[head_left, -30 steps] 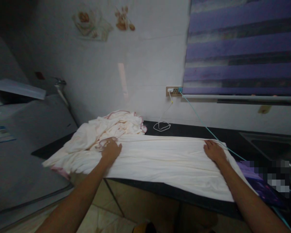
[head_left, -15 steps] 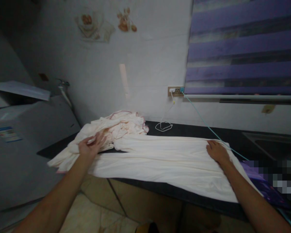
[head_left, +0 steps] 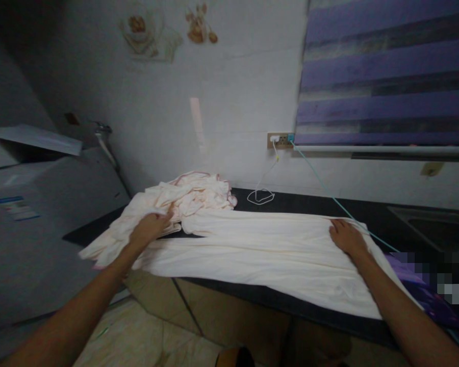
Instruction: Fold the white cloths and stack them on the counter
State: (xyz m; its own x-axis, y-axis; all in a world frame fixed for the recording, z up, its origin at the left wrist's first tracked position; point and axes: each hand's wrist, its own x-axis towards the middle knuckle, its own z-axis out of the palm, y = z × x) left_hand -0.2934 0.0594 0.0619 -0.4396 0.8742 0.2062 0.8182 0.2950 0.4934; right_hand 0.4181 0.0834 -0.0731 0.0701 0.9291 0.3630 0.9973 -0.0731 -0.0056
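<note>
A pair of white trousers (head_left: pixel 260 250) lies stretched along the dark counter, its two legs side by side and pointing left. Flat on the wide right end rests my right hand (head_left: pixel 346 235), palm down, fingers extended. On the left, a rumpled cream garment with pink edging (head_left: pixel 199 193) sits heaped, partly spilling over the counter's front edge. My left hand (head_left: pixel 150 228) is at the near side of that heap, back upward, its fingers closed on a fold of the cream cloth; the fingertips are partly hidden.
The black counter (head_left: pixel 309 201) runs along a tiled wall. A white cable (head_left: pixel 260 196) and a teal cord (head_left: pixel 321 178) come from the wall socket (head_left: pixel 279 140). A sink (head_left: pixel 436 224) is at right, a grey-white appliance (head_left: pixel 53 229) at left. Something purple (head_left: pixel 416 285) lies beneath the trousers' right end.
My left hand has turned from palm-up to back-up and closed on the cream cloth. My right hand stays on the trousers. The view has shifted slightly.
</note>
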